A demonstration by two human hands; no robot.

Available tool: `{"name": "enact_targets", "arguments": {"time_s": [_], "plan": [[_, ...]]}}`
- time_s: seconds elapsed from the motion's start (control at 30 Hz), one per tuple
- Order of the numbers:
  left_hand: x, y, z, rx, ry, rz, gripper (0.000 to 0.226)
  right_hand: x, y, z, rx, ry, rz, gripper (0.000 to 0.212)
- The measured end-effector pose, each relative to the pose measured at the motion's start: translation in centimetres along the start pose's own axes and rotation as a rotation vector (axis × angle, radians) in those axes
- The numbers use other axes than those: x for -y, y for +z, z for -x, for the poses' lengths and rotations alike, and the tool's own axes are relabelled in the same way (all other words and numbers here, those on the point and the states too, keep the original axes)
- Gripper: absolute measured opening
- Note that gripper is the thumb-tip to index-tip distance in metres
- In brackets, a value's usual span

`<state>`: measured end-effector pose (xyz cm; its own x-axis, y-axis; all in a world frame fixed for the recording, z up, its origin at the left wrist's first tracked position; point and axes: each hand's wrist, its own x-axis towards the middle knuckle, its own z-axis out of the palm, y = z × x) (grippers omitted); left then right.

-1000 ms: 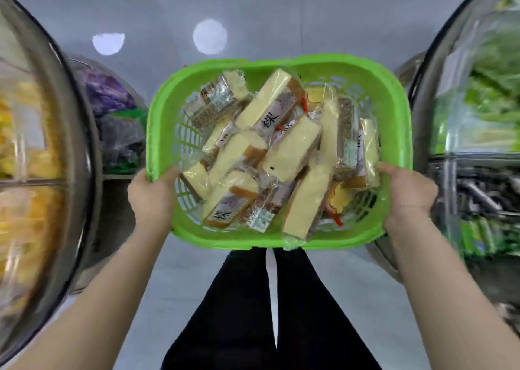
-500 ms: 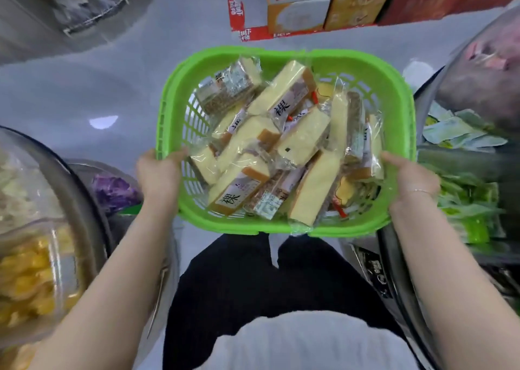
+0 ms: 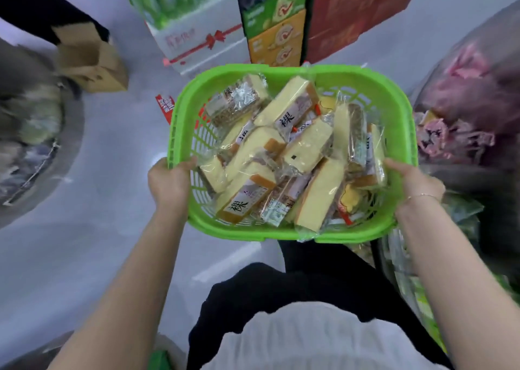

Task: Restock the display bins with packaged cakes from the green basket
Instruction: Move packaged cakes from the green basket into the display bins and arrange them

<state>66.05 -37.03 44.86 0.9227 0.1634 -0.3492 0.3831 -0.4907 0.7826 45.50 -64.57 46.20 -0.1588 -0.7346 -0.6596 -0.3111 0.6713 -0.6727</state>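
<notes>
Carrying phase, head view: green basket (image 3: 292, 229) is held at frame centre, above the person's legs, clear of the floor. Left hand (image 3: 168, 182) is curled over the left rim, fingers inside the lattice wall; right hand (image 3: 413, 183) is clamped on the right rim, thumb lying along the top edge. Two-sided grip is judged to keep the load level while walking.

Basket long axis runs left-right across the frame. Packaged cakes (image 3: 305, 147) are piled loosely inside, none removed yet by the look of it; most long axes point diagonally, lower left to upper right, two stand roughly vertical at the right side.

Display bins (image 3: 464, 102) are seen at right edge and far left, both motion-blurred; contents probably pink wrapped goods, not confirmable. Stacked cartons (image 3: 275, 31) sit at upper centre, a brown cardboard box (image 3: 92, 65) upper left.
</notes>
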Motion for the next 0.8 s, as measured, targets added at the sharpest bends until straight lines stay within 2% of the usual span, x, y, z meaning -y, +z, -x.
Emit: {"name": "enact_targets", "arguments": {"time_s": [0.13, 0.3, 0.43, 0.5, 0.8], "plan": [[-9.3, 6.6, -6.0, 0.043, 0.029, -0.02, 0.017, 8.7, 5.6, -4.8, -0.016, 0.0, -0.047, 0.06], [-20.1, 15.8, -12.4, 0.091, 0.117, -0.041, 0.025, 18.0, 11.3, -10.7, -0.081, 0.012, -0.216, 0.062], [-27.8, 25.3, -17.9, 0.233, 0.158, -0.042, 0.016, 24.4, 15.7, -16.9, -0.169, 0.019, -0.289, 0.045], [-31.5, 30.5, -20.6, 0.301, 0.171, -0.046, 0.028, 27.8, 17.5, -19.9, -0.199, 0.048, -0.336, 0.039], [-48.4, 52.9, -24.2, 0.564, 0.283, -0.185, 0.024, 41.4, 18.0, -30.9, -0.463, 0.117, -0.458, 0.041]]}}
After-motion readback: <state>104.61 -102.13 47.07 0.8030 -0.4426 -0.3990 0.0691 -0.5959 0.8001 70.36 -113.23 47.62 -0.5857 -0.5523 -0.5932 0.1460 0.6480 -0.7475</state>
